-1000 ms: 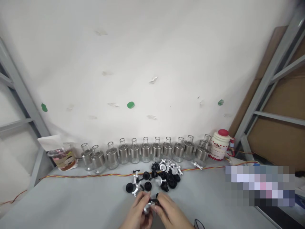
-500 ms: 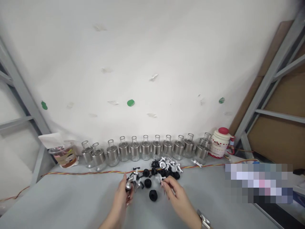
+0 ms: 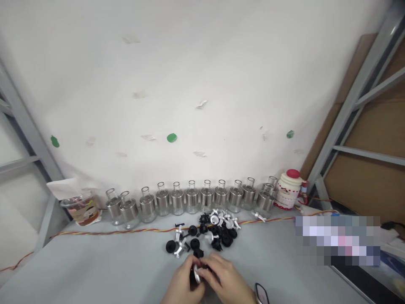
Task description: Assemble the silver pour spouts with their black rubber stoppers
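Note:
My left hand and my right hand meet low in the middle of the view. Both are closed with fingertips around a small silver bottle-stopper piece; the fingers hide much of it. Just beyond them lie loose black stoppers, one close to the fingertips and another to the left. Silver stopper parts lie beside that one. A larger heap of black stoppers and silver parts is farther back to the right.
Several glass bottles with metal sleeves stand in a row along the wall. A plastic tub is at the left, and a cream jar with a red lid at the right. A twisted red-yellow wire crosses the grey table.
Both hands have drawn together towards me. The left has let a black stopper and silver parts lie on the table; the right has come in from the heap. A silver piece is now between them.

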Tool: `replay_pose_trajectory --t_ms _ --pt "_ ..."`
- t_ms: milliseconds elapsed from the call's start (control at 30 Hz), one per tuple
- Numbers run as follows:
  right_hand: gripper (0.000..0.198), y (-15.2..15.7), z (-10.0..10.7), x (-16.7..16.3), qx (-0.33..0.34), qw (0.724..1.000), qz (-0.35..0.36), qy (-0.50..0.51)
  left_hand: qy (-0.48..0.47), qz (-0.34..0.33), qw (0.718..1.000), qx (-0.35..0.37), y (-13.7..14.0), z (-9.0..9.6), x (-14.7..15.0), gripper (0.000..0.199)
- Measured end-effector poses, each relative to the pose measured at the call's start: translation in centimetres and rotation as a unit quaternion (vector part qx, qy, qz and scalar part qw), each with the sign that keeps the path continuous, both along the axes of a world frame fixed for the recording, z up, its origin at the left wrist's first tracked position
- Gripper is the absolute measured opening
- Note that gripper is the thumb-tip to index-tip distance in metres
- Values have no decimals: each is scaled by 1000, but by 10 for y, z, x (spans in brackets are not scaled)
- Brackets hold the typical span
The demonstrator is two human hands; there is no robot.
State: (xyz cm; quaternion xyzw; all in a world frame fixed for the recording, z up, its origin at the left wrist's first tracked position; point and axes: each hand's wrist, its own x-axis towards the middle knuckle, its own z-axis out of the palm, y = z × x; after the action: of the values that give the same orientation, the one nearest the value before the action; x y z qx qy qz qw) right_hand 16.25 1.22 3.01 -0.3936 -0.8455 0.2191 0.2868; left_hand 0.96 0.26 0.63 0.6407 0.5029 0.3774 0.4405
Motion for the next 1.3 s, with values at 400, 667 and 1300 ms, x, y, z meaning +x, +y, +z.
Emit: replay_pose_trajectory --t_ms 400,667,1300 --pt "40 0 -25 -7 285 943 -33 -169 65 25 996 -63 -5 -6 8 11" --pt "42 19 -6 11 13 977 -199 73 101 37 989 -97 -14 -14 21 15" --pt "43 11 -14 -8 -355 899 -73 245 92 -6 995 28 -5 14 -2 35"
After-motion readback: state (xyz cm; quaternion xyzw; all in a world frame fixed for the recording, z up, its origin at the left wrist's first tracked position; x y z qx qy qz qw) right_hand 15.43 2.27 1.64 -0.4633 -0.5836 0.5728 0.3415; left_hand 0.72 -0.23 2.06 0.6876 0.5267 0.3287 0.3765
